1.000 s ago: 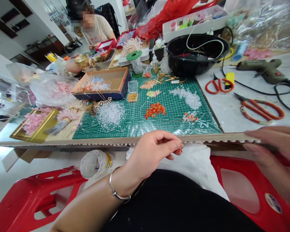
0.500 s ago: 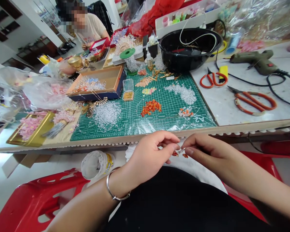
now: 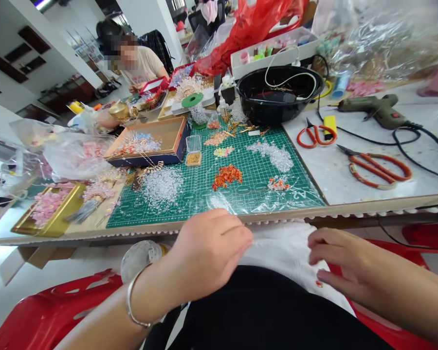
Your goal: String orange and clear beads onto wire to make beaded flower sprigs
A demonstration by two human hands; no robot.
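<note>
Below the table edge, on the person's lap, a white cloth [image 3: 284,253] lies spread over dark clothing, and both hands rest on it. The left hand [image 3: 208,253], a silver bracelet [image 3: 131,304] on its wrist, is curled with the fingers tucked under, pressing down on the cloth's left part; whether anything is pinched inside the fist I cannot tell. The right hand [image 3: 341,260] lies on the cloth's right part with fingers loosely bent and spread, gripping nothing, and a small orange bead [image 3: 318,283] sits on the cloth just beside its lower fingers. Above the hands, on the green cutting mat [image 3: 241,187], lie a pile of orange beads [image 3: 227,176] in the middle, clear beads [image 3: 162,182] to the left and more clear ones [image 3: 273,154] to the right. Orange-handled scissors [image 3: 377,165] and a glue gun [image 3: 375,107] lie on the white tabletop to the right. Another person sits at the far end of the table.
</note>
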